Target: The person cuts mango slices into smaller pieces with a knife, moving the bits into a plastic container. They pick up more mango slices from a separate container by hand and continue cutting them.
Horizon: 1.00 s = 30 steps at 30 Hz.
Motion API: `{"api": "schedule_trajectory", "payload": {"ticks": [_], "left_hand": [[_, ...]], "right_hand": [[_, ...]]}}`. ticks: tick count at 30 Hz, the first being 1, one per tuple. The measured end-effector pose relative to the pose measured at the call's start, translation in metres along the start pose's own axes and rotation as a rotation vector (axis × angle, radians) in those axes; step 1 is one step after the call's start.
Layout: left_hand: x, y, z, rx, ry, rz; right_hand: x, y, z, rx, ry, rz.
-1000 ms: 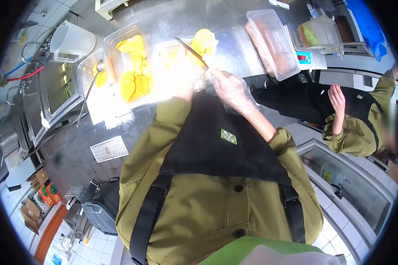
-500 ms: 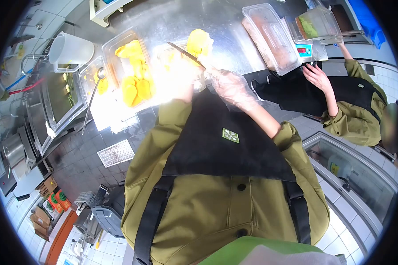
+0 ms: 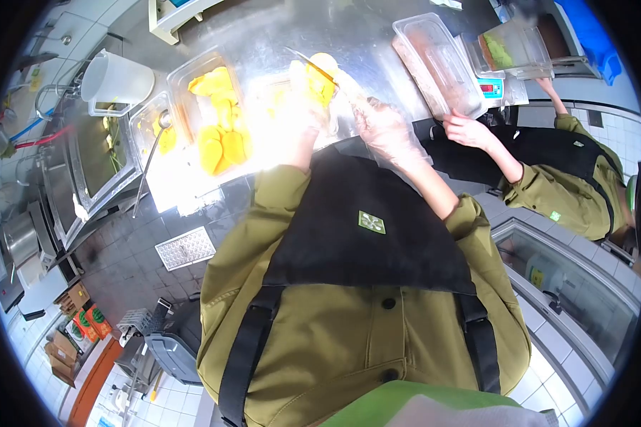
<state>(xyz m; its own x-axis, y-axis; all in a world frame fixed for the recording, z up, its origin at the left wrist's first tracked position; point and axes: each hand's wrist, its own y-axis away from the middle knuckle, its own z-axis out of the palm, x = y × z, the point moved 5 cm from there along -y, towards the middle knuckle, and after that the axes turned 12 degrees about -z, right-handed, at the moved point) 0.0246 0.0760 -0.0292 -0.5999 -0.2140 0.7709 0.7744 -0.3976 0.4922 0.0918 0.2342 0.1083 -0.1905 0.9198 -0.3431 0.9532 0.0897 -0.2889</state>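
Observation:
A kitchen knife (image 3: 312,63) is gripped in my right hand (image 3: 386,130), which wears a clear plastic glove. Its blade lies against a peeled yellow mango (image 3: 322,87). My left hand (image 3: 303,127) is around the near left side of that mango, though strong glare washes out most of its fingers. Beneath and left of the mango, a clear tub (image 3: 272,87) is partly lost in the glare. Further left, a long clear container (image 3: 181,80) holds several yellow mango pieces (image 3: 221,121).
A ladle (image 3: 164,119) rests in a smaller container by a white pitcher (image 3: 117,80). To the right, a co-worker's hand (image 3: 468,132) touches a long clear container (image 3: 438,60). Their other hand is by a tub with green contents (image 3: 506,51), near a digital scale (image 3: 491,88).
My right hand has shifted slightly right and down, and the knife now crosses the mango's face. The co-worker's nearer hand has moved left onto the long container.

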Motion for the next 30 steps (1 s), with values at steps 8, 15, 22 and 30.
{"api": "schedule_trajectory", "payload": {"ticks": [8, 15, 22, 30], "left_hand": [[-0.001, 0.002, -0.001, -0.005, 0.043, -0.026], [0.001, 0.006, -0.002, -0.016, 0.066, -0.048], [-0.002, 0.004, 0.002, -0.041, 0.106, -0.079], [0.016, 0.005, 0.014, -0.080, 0.209, -0.099]], "right_hand": [[0.003, 0.004, 0.025, -0.141, 0.036, 0.015], [-0.009, 0.002, 0.008, -0.083, 0.006, -0.004], [0.002, 0.005, 0.032, -0.147, 0.094, 0.030], [-0.010, -0.002, 0.015, -0.093, -0.039, -0.004]]}}
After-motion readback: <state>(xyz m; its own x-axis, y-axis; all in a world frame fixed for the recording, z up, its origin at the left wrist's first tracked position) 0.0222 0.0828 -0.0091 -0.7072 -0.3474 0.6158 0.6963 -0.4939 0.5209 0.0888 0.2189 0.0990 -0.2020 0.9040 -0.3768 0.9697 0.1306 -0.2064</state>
